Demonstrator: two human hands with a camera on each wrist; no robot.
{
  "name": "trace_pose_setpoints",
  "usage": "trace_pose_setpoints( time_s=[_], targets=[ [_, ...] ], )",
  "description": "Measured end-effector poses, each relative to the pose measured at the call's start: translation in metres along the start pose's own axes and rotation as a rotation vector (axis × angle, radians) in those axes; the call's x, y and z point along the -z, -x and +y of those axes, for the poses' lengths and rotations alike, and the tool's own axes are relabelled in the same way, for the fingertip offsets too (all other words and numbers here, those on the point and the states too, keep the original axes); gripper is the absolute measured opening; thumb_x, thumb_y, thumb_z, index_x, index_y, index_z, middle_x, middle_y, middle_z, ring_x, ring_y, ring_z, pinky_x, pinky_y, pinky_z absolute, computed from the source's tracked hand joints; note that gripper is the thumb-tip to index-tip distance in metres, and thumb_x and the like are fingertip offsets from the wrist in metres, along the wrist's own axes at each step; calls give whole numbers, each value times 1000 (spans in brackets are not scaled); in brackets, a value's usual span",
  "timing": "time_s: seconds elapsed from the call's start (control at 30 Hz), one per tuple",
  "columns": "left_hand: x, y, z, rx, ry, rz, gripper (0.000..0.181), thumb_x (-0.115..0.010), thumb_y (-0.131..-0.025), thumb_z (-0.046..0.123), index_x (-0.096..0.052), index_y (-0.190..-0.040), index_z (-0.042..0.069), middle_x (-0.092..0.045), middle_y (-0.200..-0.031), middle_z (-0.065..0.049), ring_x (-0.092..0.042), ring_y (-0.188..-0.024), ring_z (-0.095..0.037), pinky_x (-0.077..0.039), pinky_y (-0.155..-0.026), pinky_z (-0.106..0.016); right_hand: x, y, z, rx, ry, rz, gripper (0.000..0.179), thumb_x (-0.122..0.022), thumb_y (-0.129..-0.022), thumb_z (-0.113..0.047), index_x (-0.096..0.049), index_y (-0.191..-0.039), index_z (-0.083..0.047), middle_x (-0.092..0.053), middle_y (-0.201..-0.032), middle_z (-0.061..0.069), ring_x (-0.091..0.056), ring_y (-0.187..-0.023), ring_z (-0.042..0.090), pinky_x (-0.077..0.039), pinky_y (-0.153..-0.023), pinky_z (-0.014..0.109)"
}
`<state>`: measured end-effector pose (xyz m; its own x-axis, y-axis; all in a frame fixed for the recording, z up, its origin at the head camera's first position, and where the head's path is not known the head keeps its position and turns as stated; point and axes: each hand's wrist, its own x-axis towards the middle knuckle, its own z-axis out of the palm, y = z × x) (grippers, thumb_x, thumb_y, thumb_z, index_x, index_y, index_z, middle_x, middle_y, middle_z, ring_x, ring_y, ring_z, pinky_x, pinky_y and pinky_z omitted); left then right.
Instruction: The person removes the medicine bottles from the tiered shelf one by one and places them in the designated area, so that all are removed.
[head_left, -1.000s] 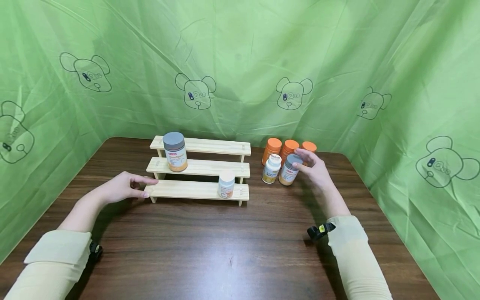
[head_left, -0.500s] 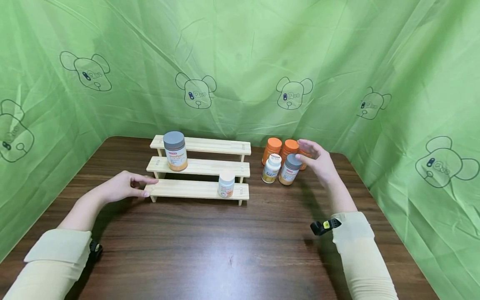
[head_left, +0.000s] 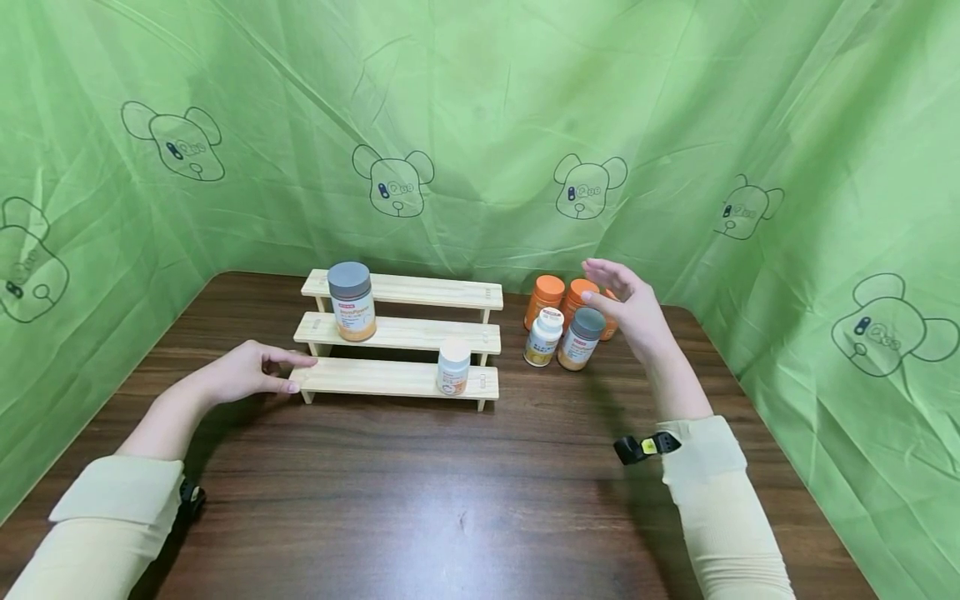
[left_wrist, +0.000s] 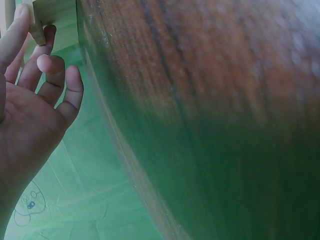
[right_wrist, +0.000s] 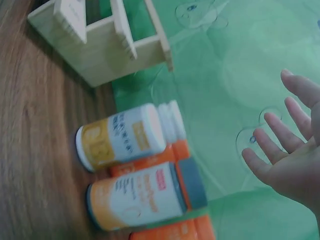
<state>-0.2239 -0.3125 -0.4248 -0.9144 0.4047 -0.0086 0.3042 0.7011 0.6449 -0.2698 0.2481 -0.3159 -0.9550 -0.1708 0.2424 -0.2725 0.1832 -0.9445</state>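
Observation:
My left hand (head_left: pixel 234 375) pinches the left end of the lowest step of a three-tier wooden display shelf (head_left: pixel 375 379). In the left wrist view, fingers (left_wrist: pixel 46 42) lie at the wooden end. Over the bottle group at the right, my right hand (head_left: pixel 632 310) hovers with spread fingers, holding nothing. Nearest below it stand a grey-capped supplement bottle (head_left: pixel 580 342) and a white-capped bottle with a yellow label (head_left: pixel 543 340). Behind them are orange-capped bottles (head_left: pixel 549 292), one partly hidden by the hand. The right wrist view shows the palm (right_wrist: pixel 295 175) apart from the bottles.
A large grey-capped jar (head_left: pixel 352 304) stands on the shelf's middle tier at the left. A small white bottle (head_left: pixel 453 369) is on the lowest tier at the right. Green cloth (head_left: pixel 480 125) hangs around the back and sides of the dark wooden table (head_left: pixel 420 500).
My right hand has come away from the grey-capped bottle and risen above the group, its fingers opening out. The left hand stays at the shelf end.

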Motion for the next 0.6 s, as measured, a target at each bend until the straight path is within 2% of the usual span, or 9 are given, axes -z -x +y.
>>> trace_pose_setpoints(
  time_s=[0.13, 0.27, 0.43, 0.6],
  targets=[
    [0, -1, 0, -5, 5, 1, 50, -78, -74, 36, -67, -120, 20, -65, -117, -4, -52, -87, -13, -41, -75, -23, -7, 0, -11, 25, -12, -10, 55, -69, -86, -12, -49, -136, -12, -51, -137, 1, -41, -131, 22, -41, -100, 36],
    [0, 0, 1, -6, 6, 2, 50, -78, -74, 36, -67, -120, 20, -66, -116, -4, -52, -87, -13, -41, -75, -24, -14, 1, -22, 61, -37, -26, 53, -69, -86, -9, -50, -136, -11, -51, -137, 3, -40, -132, 25, -42, -97, 27],
    [1, 1, 3, -8, -2, 7, 49, -77, -75, 36, -67, -120, 20, -65, -117, -6, -52, -87, -13, -41, -76, -24, -24, 2, -34, 89, -76, -48, 53, -67, -86, -4, -49, -136, -8, -49, -140, 8, -39, -132, 28, -41, -97, 27],
    [1, 1, 4, -2, -12, 9, 49, -78, -75, 36, -67, -120, 21, -65, -117, -6, -53, -88, -14, -41, -75, -23, -37, 2, -45, 92, -82, -44, 52, -69, -85, -5, -52, -134, -11, -51, -137, 4, -41, -131, 27, -38, -102, 33]
  ],
)
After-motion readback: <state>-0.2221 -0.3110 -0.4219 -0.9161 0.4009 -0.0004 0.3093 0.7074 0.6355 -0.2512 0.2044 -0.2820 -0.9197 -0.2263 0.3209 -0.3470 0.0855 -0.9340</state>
